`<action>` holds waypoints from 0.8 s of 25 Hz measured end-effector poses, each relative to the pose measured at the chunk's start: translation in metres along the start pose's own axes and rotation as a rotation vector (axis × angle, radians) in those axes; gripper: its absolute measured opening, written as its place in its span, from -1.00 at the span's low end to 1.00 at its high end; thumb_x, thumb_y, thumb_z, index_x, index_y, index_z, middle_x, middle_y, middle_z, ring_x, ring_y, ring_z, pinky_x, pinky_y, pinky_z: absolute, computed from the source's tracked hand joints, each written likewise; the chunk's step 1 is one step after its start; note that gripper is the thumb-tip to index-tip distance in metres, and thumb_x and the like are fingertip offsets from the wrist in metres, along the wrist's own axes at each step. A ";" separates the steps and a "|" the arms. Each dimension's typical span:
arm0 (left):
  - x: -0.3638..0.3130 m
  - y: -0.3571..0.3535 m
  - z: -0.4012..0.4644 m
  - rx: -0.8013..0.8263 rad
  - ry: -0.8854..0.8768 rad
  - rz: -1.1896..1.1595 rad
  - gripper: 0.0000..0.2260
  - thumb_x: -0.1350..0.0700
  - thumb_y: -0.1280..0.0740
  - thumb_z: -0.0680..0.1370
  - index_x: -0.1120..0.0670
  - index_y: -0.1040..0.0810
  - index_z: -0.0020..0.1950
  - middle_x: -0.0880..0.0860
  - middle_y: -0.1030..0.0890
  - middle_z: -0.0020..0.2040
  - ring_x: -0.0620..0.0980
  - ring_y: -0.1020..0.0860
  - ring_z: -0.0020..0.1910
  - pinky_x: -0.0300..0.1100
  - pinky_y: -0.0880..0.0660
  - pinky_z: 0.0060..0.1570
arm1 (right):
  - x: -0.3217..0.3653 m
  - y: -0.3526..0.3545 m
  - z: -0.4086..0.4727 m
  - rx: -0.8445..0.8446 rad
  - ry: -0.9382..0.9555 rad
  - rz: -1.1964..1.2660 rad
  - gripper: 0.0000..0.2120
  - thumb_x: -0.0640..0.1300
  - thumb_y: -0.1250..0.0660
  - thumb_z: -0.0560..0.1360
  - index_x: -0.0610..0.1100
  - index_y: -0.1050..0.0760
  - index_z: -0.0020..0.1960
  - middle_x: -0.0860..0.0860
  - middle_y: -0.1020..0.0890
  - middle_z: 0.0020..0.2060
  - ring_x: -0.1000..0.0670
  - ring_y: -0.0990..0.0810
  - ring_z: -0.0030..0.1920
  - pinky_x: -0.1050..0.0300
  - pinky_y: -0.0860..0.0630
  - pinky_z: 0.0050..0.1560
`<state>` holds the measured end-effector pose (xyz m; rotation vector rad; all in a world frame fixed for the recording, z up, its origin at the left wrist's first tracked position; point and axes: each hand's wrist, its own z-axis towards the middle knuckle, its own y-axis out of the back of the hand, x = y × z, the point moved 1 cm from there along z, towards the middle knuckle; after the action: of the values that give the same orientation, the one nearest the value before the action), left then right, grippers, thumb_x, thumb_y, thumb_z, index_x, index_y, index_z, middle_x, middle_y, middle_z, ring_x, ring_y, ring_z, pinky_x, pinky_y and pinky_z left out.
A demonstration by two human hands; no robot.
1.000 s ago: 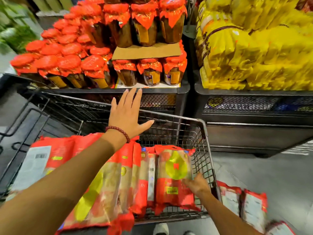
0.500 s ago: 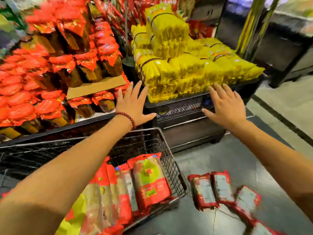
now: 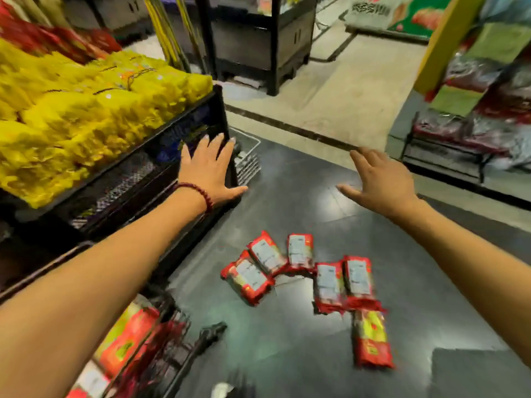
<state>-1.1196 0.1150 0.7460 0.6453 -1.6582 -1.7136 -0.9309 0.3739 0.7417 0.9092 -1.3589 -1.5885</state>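
Floor [image 3: 301,202] takes up most of the scene, dark and glossy. A black rack [image 3: 138,179] piled with yellow bags [image 3: 86,110] stands along its left side. The wire cart [image 3: 169,334] sits down in the near left corner and already holds some red packets [image 3: 126,337].

Six more packets [image 3: 329,282] lie loose on the floor to the right of the cart. Five are in a ragged row with their labels up. The sixth [image 3: 372,340] lies nearer, showing its yellow front.

Both hands are out ahead, above and beyond the packets, and neither holds anything. The left hand [image 3: 208,170], with a bead bracelet [image 3: 198,193] at the wrist, is spread flat by the corner of the rack. I can't tell whether it touches the rack. The right hand [image 3: 379,182] hangs in the air with its fingers splayed.

It looks like the gathering-up stage, with a turn toward the spilled packets and no grasp begun. Next, I'd say, comes a bend down, a hand lowered onto the closest packet and closed round its middle, then a carry left into the cart.
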 end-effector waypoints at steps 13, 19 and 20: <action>-0.414 -0.160 0.048 0.289 -0.269 -0.075 -0.10 -0.33 -0.30 0.40 -0.01 0.03 0.58 0.07 -0.07 0.58 0.08 -0.07 0.56 0.25 -0.08 0.44 | -0.355 -0.154 -0.207 0.417 -0.498 0.101 -0.21 0.31 -0.21 0.52 -0.11 -0.14 0.58 -0.07 -0.23 0.56 -0.13 -0.22 0.54 -0.06 -0.36 0.40; -0.482 -0.350 0.072 0.438 -0.236 -0.120 -0.10 -0.34 -0.32 0.39 0.05 -0.05 0.57 0.09 -0.19 0.55 0.08 -0.18 0.52 0.12 -0.20 0.43 | -0.386 -0.348 -0.233 0.568 -0.572 0.217 -0.22 0.32 -0.24 0.49 -0.13 -0.20 0.53 -0.06 -0.34 0.49 -0.13 -0.34 0.44 -0.01 -0.43 0.28; -0.497 -0.392 0.075 0.461 -0.239 -0.143 -0.09 -0.33 -0.33 0.39 0.08 -0.07 0.56 0.11 -0.22 0.54 0.10 -0.22 0.50 0.08 -0.24 0.43 | -0.385 -0.394 -0.241 0.611 -0.579 0.236 -0.20 0.33 -0.22 0.49 -0.13 -0.17 0.54 -0.05 -0.32 0.50 -0.12 -0.33 0.44 0.01 -0.43 0.28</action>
<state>-0.8933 0.5265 0.3155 0.8100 -2.2573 -1.5582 -0.6153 0.6615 0.3180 0.5965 -2.3492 -1.3118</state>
